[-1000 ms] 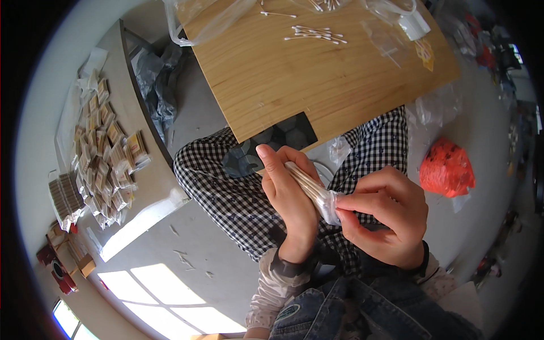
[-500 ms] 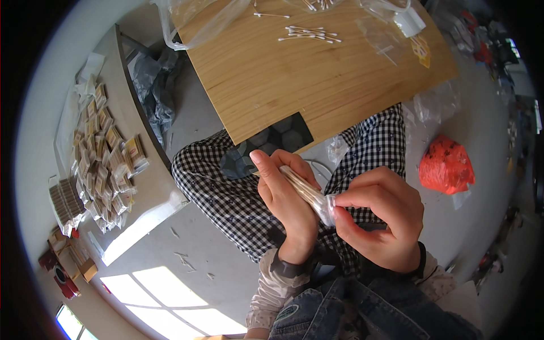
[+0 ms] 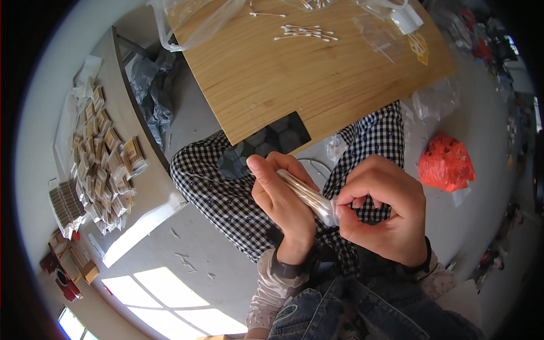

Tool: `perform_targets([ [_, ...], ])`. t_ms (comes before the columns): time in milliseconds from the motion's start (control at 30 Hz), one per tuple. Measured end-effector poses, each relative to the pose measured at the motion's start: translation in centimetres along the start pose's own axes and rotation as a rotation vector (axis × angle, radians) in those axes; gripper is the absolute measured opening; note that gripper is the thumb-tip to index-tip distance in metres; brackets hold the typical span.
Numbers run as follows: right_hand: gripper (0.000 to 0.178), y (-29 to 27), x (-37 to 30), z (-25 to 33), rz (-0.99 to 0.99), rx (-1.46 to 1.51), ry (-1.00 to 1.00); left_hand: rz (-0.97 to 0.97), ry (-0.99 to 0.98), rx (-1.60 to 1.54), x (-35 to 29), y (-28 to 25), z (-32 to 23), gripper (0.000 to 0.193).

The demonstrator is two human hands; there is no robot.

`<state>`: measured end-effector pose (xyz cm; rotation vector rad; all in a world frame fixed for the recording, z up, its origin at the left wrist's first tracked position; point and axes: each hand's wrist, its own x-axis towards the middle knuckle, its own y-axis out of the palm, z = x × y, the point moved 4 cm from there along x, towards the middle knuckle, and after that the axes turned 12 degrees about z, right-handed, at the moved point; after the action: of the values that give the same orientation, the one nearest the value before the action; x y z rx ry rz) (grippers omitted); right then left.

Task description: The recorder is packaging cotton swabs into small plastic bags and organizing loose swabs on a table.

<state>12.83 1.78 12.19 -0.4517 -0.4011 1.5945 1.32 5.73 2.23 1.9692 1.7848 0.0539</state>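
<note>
Smooth grey floor and a straight-grained wooden bench form the background, with hard window light lying in bright panes on the floor at lower left.

At the right hand, the thumb and forefinger are pinched together on a thin, glossy clear plastic bag, its film creased at that end. The left hand grips a bundle of cotton swabs against its palm, thumb extended and fingers behind the sticks. The sticks are slim, straight, pale and matt, packed roughly parallel.

The bundle is held above the lap, between the two hands and short of the bench. Its long axis slants from upper left to lower right; the lower-right end, in the film, points to the right fingertips, and the upper-left end lies within the left hand.

Below are trousers of black-and-white checked cloth. Loose swabs lie on the bench in a low, crossed heap, mostly lengthwise left to right. Near the bench's far right corner is a white container. To the right, a rounded, crumpled red plastic bag rests on the floor. At left, a pale side bench carries piled flat, rectangular packets in shiny film.
</note>
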Motion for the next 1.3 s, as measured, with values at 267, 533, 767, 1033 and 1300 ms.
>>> perform_targets([
  [267, 0.021, 0.2, -0.3, -0.2, -0.042, -0.039, -0.057, 0.030, 0.025, 0.052, -0.2, 0.1, -0.1, 0.069],
  [533, 0.022, 0.4, -0.2, -0.3, -0.078, -0.020, -0.111, 0.025, -0.008, 0.043, -0.3, 0.1, -0.4, 0.071],
  [767, 0.022, 0.1, -0.2, -0.8, -0.022, 0.030, -0.130, 0.034, -0.008, 0.007, -0.3, 0.0, -0.3, 0.071],
  [1033, 0.023, 0.1, -0.5, -1.0, -0.015, 0.056, -0.147, -0.002, -0.004, 0.001, 0.0, 0.2, -0.5, 0.066],
  [1300, 0.023, 0.4, -0.6, -0.8, -0.063, 0.000, -0.133, -0.034, -0.011, 0.007, -0.1, -0.3, -0.3, 0.068],
])
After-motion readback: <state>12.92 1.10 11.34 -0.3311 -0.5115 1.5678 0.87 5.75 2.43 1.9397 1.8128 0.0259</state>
